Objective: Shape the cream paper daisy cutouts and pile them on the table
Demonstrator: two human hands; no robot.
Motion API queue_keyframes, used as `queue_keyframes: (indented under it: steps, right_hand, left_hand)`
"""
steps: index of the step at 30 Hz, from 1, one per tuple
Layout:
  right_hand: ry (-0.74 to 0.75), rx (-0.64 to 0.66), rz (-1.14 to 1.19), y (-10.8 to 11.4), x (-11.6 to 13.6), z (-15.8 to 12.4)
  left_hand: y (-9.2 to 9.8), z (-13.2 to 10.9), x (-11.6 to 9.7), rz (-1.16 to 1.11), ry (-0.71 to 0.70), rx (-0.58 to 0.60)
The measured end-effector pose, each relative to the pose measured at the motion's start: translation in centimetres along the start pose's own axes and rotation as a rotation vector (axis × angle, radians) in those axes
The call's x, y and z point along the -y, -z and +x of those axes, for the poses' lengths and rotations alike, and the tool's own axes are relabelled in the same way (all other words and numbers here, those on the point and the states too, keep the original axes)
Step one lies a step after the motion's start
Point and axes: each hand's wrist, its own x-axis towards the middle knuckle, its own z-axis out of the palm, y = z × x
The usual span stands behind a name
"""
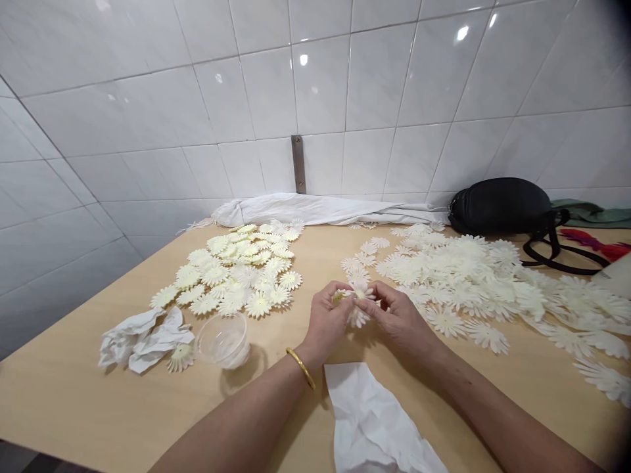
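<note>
Between my two hands is a white artificial daisy flower, its petals showing above and below the fingertips. My left hand, with a gold bangle on its wrist, pinches the flower from the left. From the other side my right hand grips it with thumb and fingers. Close below the hands lies a crumpled white sheet. A small clear plastic cup with whitish contents stands left of my left wrist.
Pale yellow layered flowers lie heaped at left, and loose white petal pieces spread at right. Crumpled tissue is near the cup. A rolled white cloth and a black bag sit against the tiled wall.
</note>
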Motion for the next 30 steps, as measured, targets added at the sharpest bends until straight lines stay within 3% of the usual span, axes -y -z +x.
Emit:
queue_keyframes:
  steps: [2, 5, 9, 12, 18, 25, 30]
  right_hand:
    - [-0.051, 0.023, 0.143, -0.2, -0.3, 0.0]
    - [-0.098, -0.044, 0.288, -0.1, -0.9, 0.2]
    - [-0.105, -0.073, 0.272, 0.0, -0.9, 0.3]
    - [-0.075, -0.051, 0.119, -0.3, -0.6, 0.1]
    - [-0.036, -0.060, -0.056, -0.6, -0.3, 0.2]
    - [-0.038, -0.053, 0.127, -0.2, -0.4, 0.1]
    - [-0.050, -0.102, 0.065, -0.3, -0.7, 0.1]
  left_hand:
    - [0.0, 0.2, -0.1, -0.123, 0.088, 0.020]
    - [0.1, 0.5, -0.3, -0.281, 0.235, -0.014]
    - [0.2, 0.4, -0.4, -0.324, 0.329, 0.058]
    - [0.0, 0.0, -0.5, -0.263, 0.307, 0.114]
    - [-0.3, -0.4, -0.8, -0.141, 0.190, 0.099]
    - [-0.2, -0.5, -0.7, 0.008, 0.177, 0.081]
    - [-0.1, -0.5, -0.6, -0.084, 0.182, 0.132]
